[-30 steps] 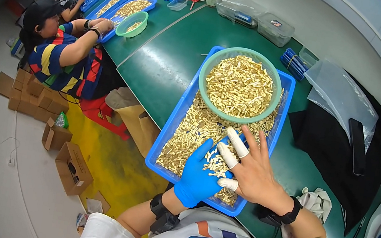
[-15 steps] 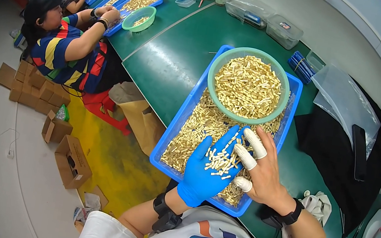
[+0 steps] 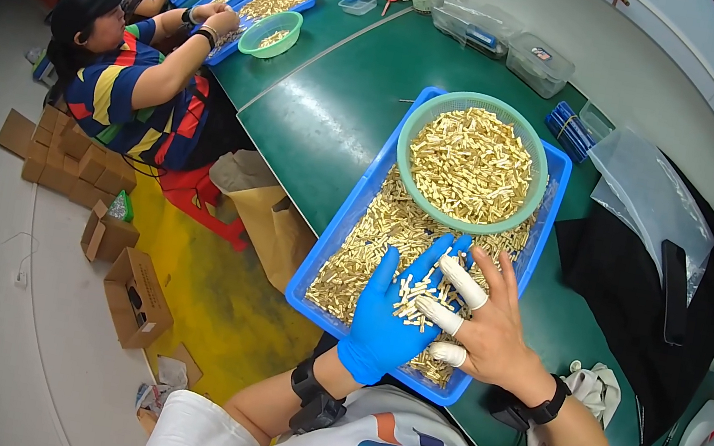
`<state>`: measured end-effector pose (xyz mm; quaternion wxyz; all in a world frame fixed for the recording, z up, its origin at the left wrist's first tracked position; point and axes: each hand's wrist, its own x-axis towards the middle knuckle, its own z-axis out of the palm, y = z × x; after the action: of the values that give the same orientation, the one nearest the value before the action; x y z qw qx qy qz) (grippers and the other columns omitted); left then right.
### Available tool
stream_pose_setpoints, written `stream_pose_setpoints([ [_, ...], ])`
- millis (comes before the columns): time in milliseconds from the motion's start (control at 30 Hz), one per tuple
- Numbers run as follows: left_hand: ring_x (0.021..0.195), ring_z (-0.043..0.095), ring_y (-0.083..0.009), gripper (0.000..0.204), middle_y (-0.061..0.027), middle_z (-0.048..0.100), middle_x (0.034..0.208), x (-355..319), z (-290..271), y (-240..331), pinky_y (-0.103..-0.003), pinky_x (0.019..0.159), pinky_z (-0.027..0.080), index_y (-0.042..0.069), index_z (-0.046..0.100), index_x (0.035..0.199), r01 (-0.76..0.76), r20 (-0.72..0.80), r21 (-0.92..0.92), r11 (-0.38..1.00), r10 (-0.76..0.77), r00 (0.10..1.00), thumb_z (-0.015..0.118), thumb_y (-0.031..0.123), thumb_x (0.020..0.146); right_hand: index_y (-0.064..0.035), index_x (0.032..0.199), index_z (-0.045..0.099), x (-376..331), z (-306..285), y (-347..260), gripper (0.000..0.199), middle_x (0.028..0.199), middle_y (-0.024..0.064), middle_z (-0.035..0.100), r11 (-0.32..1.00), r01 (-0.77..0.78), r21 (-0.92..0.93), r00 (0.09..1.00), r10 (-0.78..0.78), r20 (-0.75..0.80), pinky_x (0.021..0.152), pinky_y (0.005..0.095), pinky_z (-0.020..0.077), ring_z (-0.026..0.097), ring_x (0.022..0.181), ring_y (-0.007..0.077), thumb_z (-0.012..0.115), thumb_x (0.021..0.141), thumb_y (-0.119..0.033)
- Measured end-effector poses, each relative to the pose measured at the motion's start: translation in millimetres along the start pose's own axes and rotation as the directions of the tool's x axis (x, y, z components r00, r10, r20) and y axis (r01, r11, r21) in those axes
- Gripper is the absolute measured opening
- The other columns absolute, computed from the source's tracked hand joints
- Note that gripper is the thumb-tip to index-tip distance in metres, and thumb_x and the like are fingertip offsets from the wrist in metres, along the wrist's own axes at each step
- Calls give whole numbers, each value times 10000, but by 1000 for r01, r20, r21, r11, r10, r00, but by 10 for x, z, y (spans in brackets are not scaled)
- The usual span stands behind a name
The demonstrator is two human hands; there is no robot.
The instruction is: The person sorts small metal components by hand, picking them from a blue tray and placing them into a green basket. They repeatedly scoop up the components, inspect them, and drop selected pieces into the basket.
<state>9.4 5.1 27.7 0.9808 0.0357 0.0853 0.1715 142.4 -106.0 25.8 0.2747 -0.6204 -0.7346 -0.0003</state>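
Two hands meet over the near end of the blue tray. The left hand, in a blue glove, lies palm up and cupped, a small heap of pale yellow pieces resting on it; its fingers are spread wide, not closed. The right hand, bare save for white finger cots on three fingers, is open too, its fingertips laid on the heap as if picking through it. A black wristband sits on the right wrist and a dark brace on the left.

A second ago both hands lay lower in the tray, the gloved palm pressed among the loose pieces; since then the palm has come up with a scoop of them and the cotted fingers have closed in over it. Judging by that, a fresh handful is now under inspection, and sorting of it has only begun.

Beyond the hands the tray is filled with the same yellow pieces, and a green bowl heaped with more stands in its far half. The tray rests on a green table. To the right lie a black cloth, a clear plastic bag and a bundle of blue sticks. Farther off, clear boxes line the wall. At the left, another person in a striped shirt works at a second blue tray with a green bowl. Cardboard boxes lie on the floor. Nothing blocks the hands.
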Motion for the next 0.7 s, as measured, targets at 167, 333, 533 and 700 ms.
stream_pose_setpoints([
  [167, 1417, 271, -284, 691, -123, 261, 1549, 4, -88, 3, -454, 1173, 209, 69, 224, 1509, 48, 88, -183, 982, -32, 996, 289, 531, 999, -190, 1247, 617, 25, -10, -19, 575, 1458, 155, 400, 1000, 3, 0, 998, -3, 61, 1095, 648, 140, 266, 1376, 434, 556, 837, -590],
  [333, 1416, 275, -295, 704, -137, 258, 1548, 1, -141, 2, -472, 1168, 214, 65, 221, 1509, 81, 129, -217, 973, -54, 990, 284, 543, 996, -223, 1283, 595, 19, 34, -8, 617, 1474, 173, 362, 996, -90, 12, 995, 89, 55, 1087, 668, 154, 279, 1347, 483, 407, 890, -659],
  [533, 1419, 266, -294, 685, -131, 254, 1552, 14, -132, 21, -474, 1170, 202, 68, 228, 1509, 81, 73, -245, 966, -65, 995, 289, 519, 997, -244, 1278, 597, 37, 6, -2, 609, 1466, 181, 366, 999, -42, -18, 996, 43, 84, 1086, 671, 156, 276, 1347, 483, 419, 877, -667],
  [700, 1431, 237, -290, 649, -123, 246, 1557, 4, 3, -6, -467, 1181, 165, 66, 233, 1508, 25, -8, -109, 994, -26, 1000, 296, 467, 1001, -289, 1255, 613, 50, -27, -39, 547, 1466, 156, 376, 1000, 4, -13, 993, -2, 115, 1089, 671, 157, 280, 1343, 480, 484, 857, -642],
])
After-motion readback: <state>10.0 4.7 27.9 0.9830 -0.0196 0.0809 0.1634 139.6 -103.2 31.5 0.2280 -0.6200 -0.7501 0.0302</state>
